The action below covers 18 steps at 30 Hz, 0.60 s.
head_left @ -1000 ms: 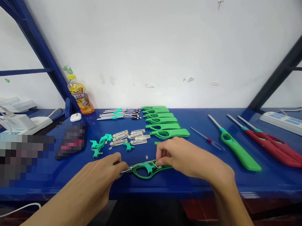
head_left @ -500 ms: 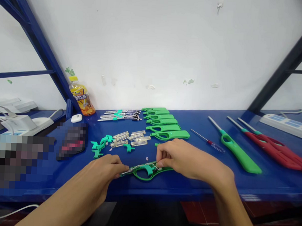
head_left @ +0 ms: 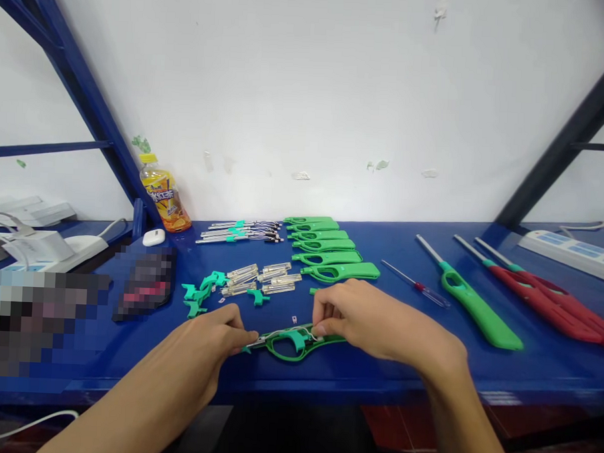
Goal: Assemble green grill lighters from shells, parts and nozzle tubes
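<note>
Open green plastic half-shell [head_left: 289, 359] lies at the table's near edge, approx. centre, betw. both hands; shallow w/ a rounded finger loop. In it: teal trigger [head_left: 296, 338] above the loop, thin pale wire [head_left: 276, 333] along the far rim, and slim metal tube [head_left: 258, 341] at the L end. L hand [head_left: 226, 333] pinches the tube end, thumb + index. R hand [head_left: 355, 315] has fingers curled, tips down in the shell by the wire's R end; can't tell if they grip anything.

Just far of it: tiny pale clip [head_left: 294, 319], then clear plastic tanks [head_left: 242, 277], hard & oblong; contents too small to tell. L of those, angular teal triggers [head_left: 204, 289]. Farther: metal rods w/ wires [head_left: 236, 232]; to their R, row of smooth green shells [head_left: 350, 271].

R side: screwdriver [head_left: 432, 295], transp. handle; green lighter [head_left: 483, 314]; red lighters [head_left: 544, 290]. Far L: clear bottle [head_left: 166, 194], yellow cap, amber drink inside. Table [head_left: 375, 383] is glossy blue.
</note>
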Available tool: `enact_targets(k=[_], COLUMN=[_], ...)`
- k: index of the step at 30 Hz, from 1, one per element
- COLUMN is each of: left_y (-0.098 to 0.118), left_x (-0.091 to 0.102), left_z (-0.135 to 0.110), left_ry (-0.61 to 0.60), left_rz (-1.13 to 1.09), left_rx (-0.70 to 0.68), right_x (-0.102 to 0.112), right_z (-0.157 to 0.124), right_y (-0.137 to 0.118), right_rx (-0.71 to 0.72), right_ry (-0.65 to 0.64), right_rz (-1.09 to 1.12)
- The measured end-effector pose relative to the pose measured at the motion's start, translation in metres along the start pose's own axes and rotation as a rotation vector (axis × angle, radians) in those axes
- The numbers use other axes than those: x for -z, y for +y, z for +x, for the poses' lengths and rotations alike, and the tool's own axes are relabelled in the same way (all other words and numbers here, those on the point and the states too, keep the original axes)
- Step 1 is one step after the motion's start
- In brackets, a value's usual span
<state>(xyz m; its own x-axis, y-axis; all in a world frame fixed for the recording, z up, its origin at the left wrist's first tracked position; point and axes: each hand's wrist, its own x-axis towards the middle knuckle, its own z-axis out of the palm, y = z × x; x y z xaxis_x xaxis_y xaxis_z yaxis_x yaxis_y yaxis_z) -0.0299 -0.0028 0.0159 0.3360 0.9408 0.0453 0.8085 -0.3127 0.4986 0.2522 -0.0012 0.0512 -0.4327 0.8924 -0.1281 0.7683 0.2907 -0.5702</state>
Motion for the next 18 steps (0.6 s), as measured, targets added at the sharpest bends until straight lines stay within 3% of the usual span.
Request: enact_targets(k=[2,5,11,18], left_y=[0.001,-0.003,-0.013,-0.015], left_x=[-0.002,-0.004,0.001,0.001], left_z=[0.001,0.003,0.003,0.006], left_ry=[0.012,-0.003,-0.051,-0.061], left_rz=[-0.082,-0.096,0.171,0.299], left_rx=[0.098,0.089,-0.279,-0.409], right_x=[0.000,0.000,-0.002,-0.001], right_z=[0.000,0.000,0.001,-0.005], right_y=[-0.001,-0.002,-0.004,0.000], right_rx=[-0.005,-0.010,-0.005,0.001], right_ry=[0.004,0.010,0.035,0.059], right_rz=[-0.001,-0.008,-0.049,-0.075])
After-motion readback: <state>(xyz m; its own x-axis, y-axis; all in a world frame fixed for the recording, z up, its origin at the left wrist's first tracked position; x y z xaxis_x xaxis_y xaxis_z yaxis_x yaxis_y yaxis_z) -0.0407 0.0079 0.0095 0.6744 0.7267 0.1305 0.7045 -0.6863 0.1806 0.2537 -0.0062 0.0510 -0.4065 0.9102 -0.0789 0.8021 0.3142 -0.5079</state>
